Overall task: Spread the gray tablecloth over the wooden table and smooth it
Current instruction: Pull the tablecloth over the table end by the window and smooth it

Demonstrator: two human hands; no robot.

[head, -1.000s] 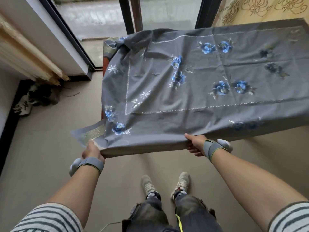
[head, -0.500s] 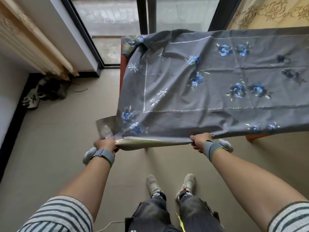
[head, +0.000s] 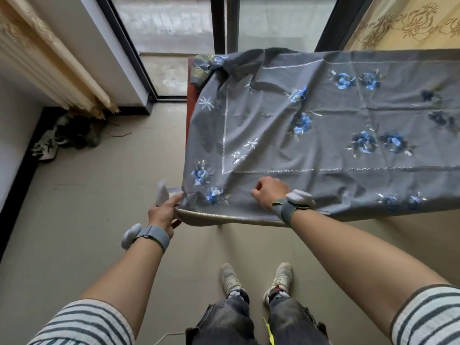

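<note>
The gray tablecloth (head: 323,125) with blue embroidered flowers lies over the wooden table (head: 191,100), whose red-brown left edge shows beside it. The cloth's far-left corner (head: 211,68) is bunched and folded over, and creases run across the top. My left hand (head: 163,212) grips the near-left corner, where the pale underside is turned up. My right hand (head: 270,195) rests on top of the cloth near the front edge. Its fingers curl down against the fabric, and whether they pinch it is hidden.
A glass sliding door (head: 174,26) stands behind the table, with a cream curtain (head: 49,70) at the left and a patterned yellow curtain (head: 410,21) at the right. Dark shoes and clutter (head: 69,135) lie by the left wall. My feet (head: 256,280) stand on the beige floor.
The cloth's front edge has come down onto the table. My right hand let go of the hem and moved up onto the cloth. My left hand still holds the corner.
</note>
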